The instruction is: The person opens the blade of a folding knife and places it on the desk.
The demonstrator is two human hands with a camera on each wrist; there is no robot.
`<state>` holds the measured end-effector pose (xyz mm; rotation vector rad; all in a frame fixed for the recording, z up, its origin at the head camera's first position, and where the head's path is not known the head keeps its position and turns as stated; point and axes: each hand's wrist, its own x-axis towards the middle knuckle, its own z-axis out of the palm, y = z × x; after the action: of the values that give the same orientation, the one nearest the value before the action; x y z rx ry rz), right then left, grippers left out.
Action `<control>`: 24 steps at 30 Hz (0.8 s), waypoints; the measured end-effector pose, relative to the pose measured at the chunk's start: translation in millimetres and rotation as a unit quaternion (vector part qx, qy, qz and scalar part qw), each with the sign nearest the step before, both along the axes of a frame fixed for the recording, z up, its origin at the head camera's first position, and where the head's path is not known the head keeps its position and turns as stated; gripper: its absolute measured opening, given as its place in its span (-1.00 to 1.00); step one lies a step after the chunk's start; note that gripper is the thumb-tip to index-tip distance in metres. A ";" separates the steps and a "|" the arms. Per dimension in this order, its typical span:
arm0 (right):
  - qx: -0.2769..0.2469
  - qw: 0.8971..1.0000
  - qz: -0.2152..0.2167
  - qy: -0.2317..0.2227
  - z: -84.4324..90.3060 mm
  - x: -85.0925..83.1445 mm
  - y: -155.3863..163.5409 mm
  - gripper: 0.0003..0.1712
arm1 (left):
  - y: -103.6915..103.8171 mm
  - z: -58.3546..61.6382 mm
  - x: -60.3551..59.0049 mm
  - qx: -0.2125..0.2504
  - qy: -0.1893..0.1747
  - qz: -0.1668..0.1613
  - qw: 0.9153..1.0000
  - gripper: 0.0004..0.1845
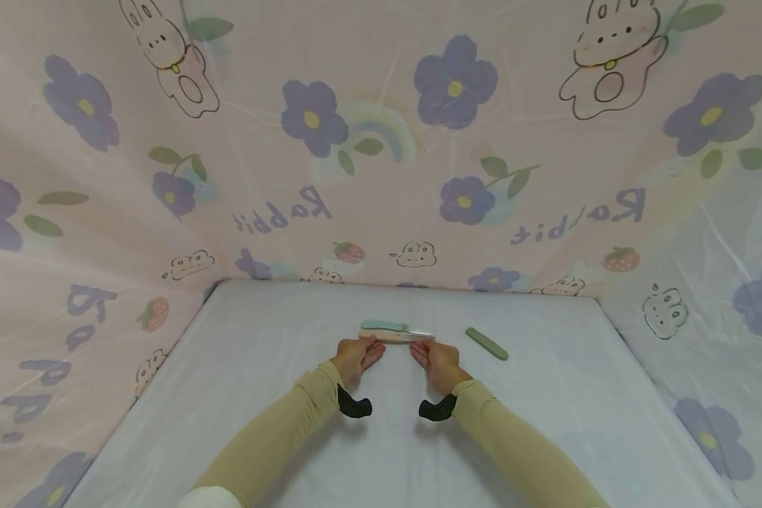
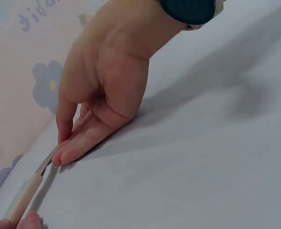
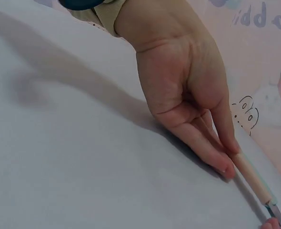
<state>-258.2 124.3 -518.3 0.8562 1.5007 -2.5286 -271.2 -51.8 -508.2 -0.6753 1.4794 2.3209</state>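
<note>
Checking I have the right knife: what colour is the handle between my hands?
The knife handle is pale peach-pink, shown best in the right wrist view.

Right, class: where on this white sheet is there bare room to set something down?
Free: the wide stretch between the left hand and the pink printed curtain; the right side beyond the green sheath; the near strip of the white sheet. Crowded: the centre, where it and the right hand touch the pink-handled knife beside the green-handled knife.
</note>
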 end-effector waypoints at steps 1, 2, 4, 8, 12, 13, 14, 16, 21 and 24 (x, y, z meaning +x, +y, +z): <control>0.000 1.000 -0.001 0.000 -0.3 -0.7 0.2 -0.64 | -0.7 -0.5 -0.7 -0.003 0.001 -0.005 1.000 -0.72; 0.000 1.000 -0.001 0.002 -0.4 -1.3 0.3 -0.63 | -1.5 -0.7 -1.3 -0.007 0.002 -0.012 1.000 -0.72; 0.000 1.000 -0.004 0.000 -0.2 -2.6 0.2 -0.64 | -2.9 -0.7 -2.8 -0.008 0.006 -0.024 1.000 -0.71; 0.001 1.000 -0.001 -0.002 1.2 -4.6 -0.8 -0.63 | -5.7 -0.3 -4.9 -0.016 0.008 -0.040 0.999 -0.69; -0.004 1.000 0.011 -0.009 2.1 -6.1 2.0 -0.61 | -5.9 -0.6 -5.8 -0.027 0.005 -0.043 0.999 -0.70; -0.006 1.000 0.014 -0.011 2.3 -6.5 2.7 -0.61 | -5.9 -1.1 -5.8 -0.028 0.007 -0.042 0.999 -0.70; -0.010 1.000 0.017 -0.013 2.1 -7.0 3.7 -0.61 | -6.1 -1.3 -5.7 -0.029 0.009 -0.043 0.999 -0.71; -0.011 1.000 0.025 -0.016 2.1 -7.6 5.6 -0.61 | -6.2 -2.1 -5.5 -0.033 0.016 -0.043 0.998 -0.72; 0.009 0.998 0.049 -0.027 3.4 -7.3 8.6 -0.61 | -6.2 -4.4 -5.1 -0.035 0.028 -0.040 0.998 -0.78; 0.018 0.998 0.055 -0.027 3.8 -5.9 8.8 -0.61 | -5.9 -6.1 -4.6 -0.031 0.032 -0.037 0.998 -0.77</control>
<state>-264.1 133.1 -514.5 0.8148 1.5379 -2.3884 -275.8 -57.8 -514.3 -0.5565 1.5832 2.2698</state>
